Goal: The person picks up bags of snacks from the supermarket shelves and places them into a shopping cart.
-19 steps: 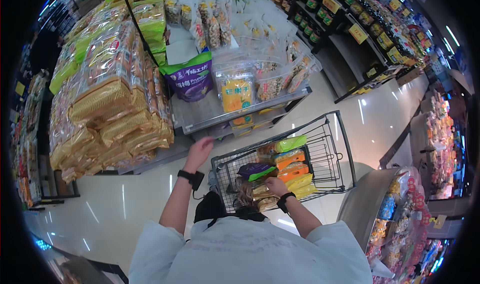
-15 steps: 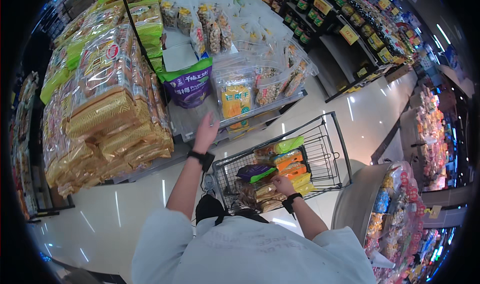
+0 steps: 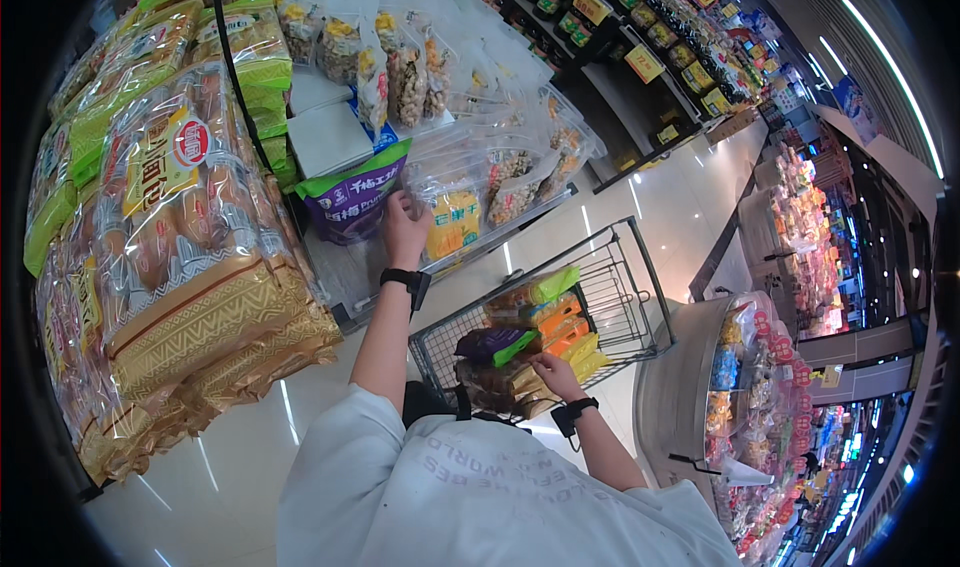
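Note:
My left hand reaches to the front edge of the display, its bent fingers closed on the right side of a purple dried-fruit pouch with a green top. The pouch stands upright, leaning slightly. Just right of that hand is a clear bag with a yellow dried-fruit label. Over the shopping cart, my right hand is closed among the packages; what its fingers hold is hidden. Beside it lie a purple and green pouch, an orange package and a yellow package.
Stacked bread packs rise on the left. Clear bags of nuts and snacks fill the display behind the pouch. A rounded metal bin with wrapped goods stands right of the cart. Dark shelves of jars line the far side.
My left hand has moved up and forward from the display's front edge to the purple pouch, and its fingers have closed there. My right hand stays over the cart. The view has turned slightly.

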Available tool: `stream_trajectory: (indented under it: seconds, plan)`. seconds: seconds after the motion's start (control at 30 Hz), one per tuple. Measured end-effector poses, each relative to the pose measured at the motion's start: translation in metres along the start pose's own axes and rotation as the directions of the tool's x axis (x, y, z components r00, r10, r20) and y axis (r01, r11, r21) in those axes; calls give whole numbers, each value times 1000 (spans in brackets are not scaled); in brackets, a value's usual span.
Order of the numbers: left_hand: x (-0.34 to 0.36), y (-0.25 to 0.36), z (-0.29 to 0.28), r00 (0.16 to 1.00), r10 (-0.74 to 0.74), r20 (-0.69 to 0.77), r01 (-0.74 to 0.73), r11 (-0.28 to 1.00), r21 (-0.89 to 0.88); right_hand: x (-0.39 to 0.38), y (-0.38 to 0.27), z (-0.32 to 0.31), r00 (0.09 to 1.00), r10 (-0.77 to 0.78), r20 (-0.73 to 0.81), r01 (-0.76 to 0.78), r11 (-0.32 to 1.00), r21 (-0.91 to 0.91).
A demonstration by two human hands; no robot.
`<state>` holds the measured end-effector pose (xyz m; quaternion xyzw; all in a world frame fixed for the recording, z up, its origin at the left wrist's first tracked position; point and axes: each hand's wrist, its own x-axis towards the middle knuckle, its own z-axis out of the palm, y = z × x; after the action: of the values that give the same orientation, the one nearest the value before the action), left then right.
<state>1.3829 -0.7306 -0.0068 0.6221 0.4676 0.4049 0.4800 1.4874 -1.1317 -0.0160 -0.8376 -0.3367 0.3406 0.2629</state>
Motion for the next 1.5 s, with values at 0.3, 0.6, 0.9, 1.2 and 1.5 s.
stream_trajectory:
  seconds: [0.3, 0.6, 0.9, 1.2, 1.5]
  plan:
    - [-31, -6, 27, 990, 134, -48, -113, 944, 310, 20, 36, -2, 998, -52, 18, 51, 997, 61]
    - [-19, 11, 18, 999, -47, -8, 47, 953, 298, 42, 61, -40, 988, -154, -26, 154, 932, 327]
    - [-87, 36, 2, 985, 172, 21, -169, 921, 350, 72, -16, -79, 900, -437, 15, 403, 842, 358]
    - [-154, 139, -5, 854, 489, 179, -510, 715, 479, 61, -108, -161, 623, -767, -156, 758, 641, -122]
    - [-191, 66, 76, 829, 282, 482, -321, 947, -2, 101, -87, -152, 875, -437, 210, 472, 867, -160]
